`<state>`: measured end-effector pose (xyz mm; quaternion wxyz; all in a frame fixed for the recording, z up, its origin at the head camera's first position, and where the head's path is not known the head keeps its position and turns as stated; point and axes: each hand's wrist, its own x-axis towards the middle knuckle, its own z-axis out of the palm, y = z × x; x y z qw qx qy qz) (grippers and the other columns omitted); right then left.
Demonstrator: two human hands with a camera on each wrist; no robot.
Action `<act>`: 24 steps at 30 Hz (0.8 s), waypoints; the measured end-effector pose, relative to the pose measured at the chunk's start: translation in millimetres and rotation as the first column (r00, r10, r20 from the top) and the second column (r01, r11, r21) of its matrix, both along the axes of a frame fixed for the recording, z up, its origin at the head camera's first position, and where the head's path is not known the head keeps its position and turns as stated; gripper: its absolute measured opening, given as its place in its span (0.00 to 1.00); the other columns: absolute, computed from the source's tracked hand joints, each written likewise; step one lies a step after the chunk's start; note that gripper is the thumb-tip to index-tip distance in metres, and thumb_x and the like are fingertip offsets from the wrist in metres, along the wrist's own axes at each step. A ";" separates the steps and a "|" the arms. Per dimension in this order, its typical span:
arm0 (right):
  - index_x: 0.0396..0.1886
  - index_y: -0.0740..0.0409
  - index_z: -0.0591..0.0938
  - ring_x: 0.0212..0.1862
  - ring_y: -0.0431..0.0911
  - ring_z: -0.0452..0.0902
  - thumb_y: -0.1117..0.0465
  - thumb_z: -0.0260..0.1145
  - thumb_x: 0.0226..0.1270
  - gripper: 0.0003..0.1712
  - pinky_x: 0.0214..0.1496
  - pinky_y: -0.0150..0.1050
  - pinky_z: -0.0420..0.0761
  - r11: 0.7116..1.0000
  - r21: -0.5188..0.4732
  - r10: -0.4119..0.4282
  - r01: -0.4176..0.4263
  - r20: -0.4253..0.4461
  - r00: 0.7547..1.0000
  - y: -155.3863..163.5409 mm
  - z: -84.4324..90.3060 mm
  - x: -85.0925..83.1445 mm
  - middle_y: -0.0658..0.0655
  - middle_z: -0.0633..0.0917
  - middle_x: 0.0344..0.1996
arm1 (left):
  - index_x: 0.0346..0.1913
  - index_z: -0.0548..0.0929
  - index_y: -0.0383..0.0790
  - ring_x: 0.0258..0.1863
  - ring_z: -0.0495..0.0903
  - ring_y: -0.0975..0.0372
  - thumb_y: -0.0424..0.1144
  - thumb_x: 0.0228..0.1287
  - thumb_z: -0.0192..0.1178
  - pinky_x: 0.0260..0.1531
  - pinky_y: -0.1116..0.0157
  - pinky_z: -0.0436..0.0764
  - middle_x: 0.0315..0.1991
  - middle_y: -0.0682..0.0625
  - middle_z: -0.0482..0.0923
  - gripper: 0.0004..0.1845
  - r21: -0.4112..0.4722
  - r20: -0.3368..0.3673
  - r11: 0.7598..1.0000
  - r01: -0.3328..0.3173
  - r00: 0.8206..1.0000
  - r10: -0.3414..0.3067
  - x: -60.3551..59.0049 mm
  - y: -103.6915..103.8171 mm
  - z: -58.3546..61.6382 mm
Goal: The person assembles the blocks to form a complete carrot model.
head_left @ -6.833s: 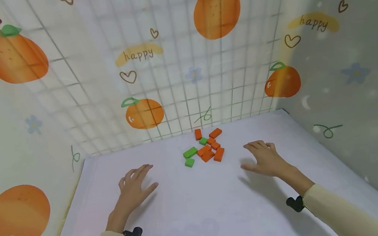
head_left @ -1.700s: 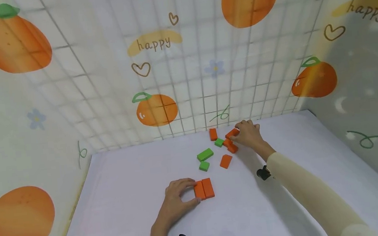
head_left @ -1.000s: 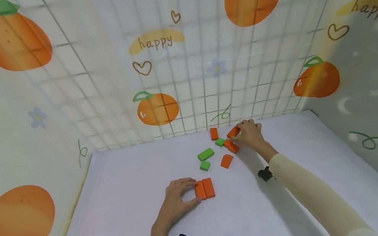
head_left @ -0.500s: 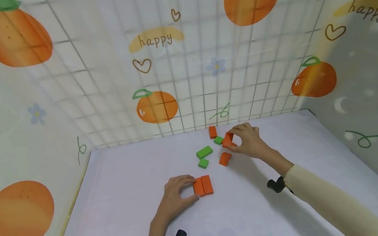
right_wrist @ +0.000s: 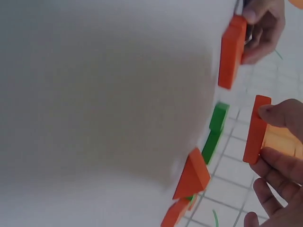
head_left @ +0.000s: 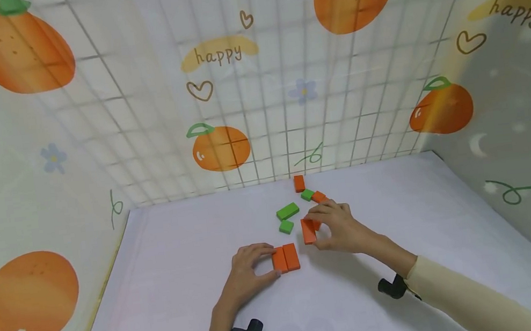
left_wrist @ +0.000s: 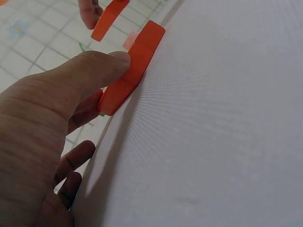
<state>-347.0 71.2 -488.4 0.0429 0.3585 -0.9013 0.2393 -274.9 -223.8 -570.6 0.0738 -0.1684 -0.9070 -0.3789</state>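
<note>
The right hand (head_left: 342,230) pinches an orange block (head_left: 308,231) between thumb and fingertips, holding it on edge and clear of the white tabletop (head_left: 396,211), just to the right of the pair of orange blocks (head_left: 285,258) and a little farther from the person than they are. The block sits at the very tips of the fingers, out to the hand's left, not in the palm. The left hand (head_left: 248,275) rests on the tabletop against the pair's left side, thumb and forefinger curled round the nearer block's ends; the two blocks lie flat, long sides touching.

Beyond the pair, toward the grid-patterned wall (head_left: 259,107), lie a long green block (head_left: 287,210) and a small green block (head_left: 286,226), then a second small green block (head_left: 307,194) touching another orange one (head_left: 318,196), and one orange block (head_left: 298,183) at the foot of the wall.

The left wrist view shows what the head view does not: the thumb (left_wrist: 94,68) pressed flat on the pair's edge (left_wrist: 132,71), and the held block (left_wrist: 109,20) hanging in the air beyond. The right wrist view shows that block (right_wrist: 256,128) gripped at its top and bottom ends, the pair (right_wrist: 231,51) off ahead with the other hand's fingers (right_wrist: 262,23) behind it, and the green blocks (right_wrist: 215,127) between.
</note>
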 end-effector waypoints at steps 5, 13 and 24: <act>0.57 0.47 0.84 0.63 0.46 0.64 0.55 0.77 0.50 0.30 0.53 0.51 0.60 0.998 0.038 0.041 -0.041 0.000 0.999 -5.4 -8.4 8.7 0.45 0.81 0.55 | 0.58 0.82 0.62 0.63 0.66 0.64 0.58 0.55 0.72 0.64 0.49 0.59 0.60 0.70 0.73 0.26 -0.005 0.026 1.000 -0.007 1.000 0.007 0.5 0.0 2.1; 0.57 0.47 0.84 0.63 0.48 0.65 0.50 0.80 0.50 0.32 0.52 0.52 0.62 0.993 0.104 0.060 -0.063 0.031 0.998 -11.1 -19.6 16.5 0.49 0.81 0.57 | 0.58 0.82 0.61 0.62 0.66 0.64 0.58 0.55 0.72 0.63 0.49 0.60 0.60 0.70 0.73 0.26 -0.014 0.024 1.000 -0.004 1.000 0.005 1.0 0.2 2.9; 0.57 0.48 0.84 0.61 0.47 0.65 0.48 0.80 0.52 0.31 0.54 0.52 0.63 0.987 0.142 0.072 -0.080 0.059 0.996 -17.2 -28.0 18.4 0.48 0.81 0.57 | 0.58 0.82 0.60 0.62 0.66 0.64 0.57 0.55 0.72 0.65 0.49 0.59 0.61 0.69 0.73 0.26 -0.022 0.023 1.000 -0.006 1.000 0.006 0.9 -1.0 1.1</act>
